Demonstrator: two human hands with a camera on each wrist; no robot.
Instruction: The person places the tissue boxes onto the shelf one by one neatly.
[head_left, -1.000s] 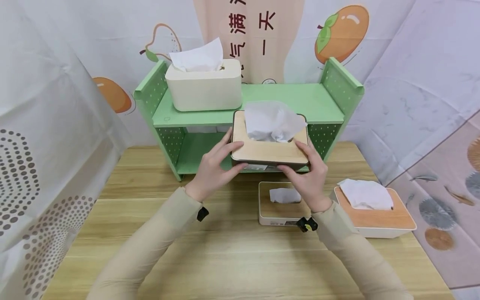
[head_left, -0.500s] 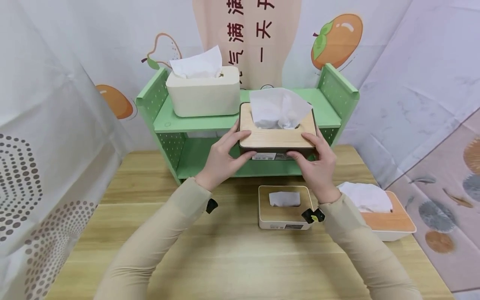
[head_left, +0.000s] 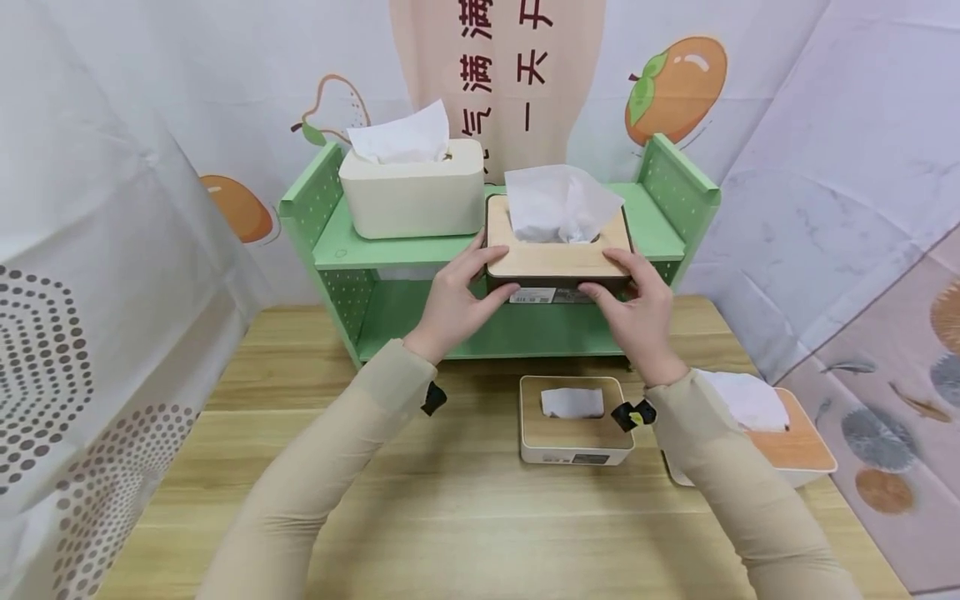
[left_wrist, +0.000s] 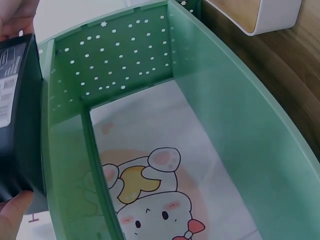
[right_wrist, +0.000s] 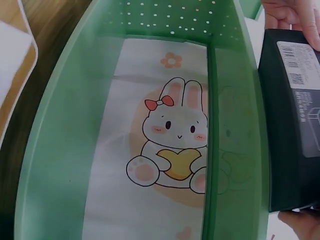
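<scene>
A dark tissue box (head_left: 555, 265) with a pale wooden lid and a white tissue sticking up is held between both hands at the upper board of the green shelf (head_left: 420, 250). My left hand (head_left: 461, 292) grips its left end, thumb at the front lower edge and fingers over the lid's corner. At the other end my right hand (head_left: 637, 308) grips it the same way. In both wrist views the dark box (left_wrist: 20, 120) lies right along the upper board's edge, its label facing the camera. To its left on that board stands a cream tissue box (head_left: 412, 200).
On the wooden table (head_left: 450, 517) before the shelf sits a small white tissue box (head_left: 573, 433) with a wooden lid. Farther right, a larger white box (head_left: 798, 437) with an orange-brown lid is partly behind the right sleeve. Printed cloths hang behind and at the sides.
Both hands have carried the dark tissue box up and slightly right, from in front of the shelf onto its upper board's level, beside the cream box. The head view has tilted up slightly.
</scene>
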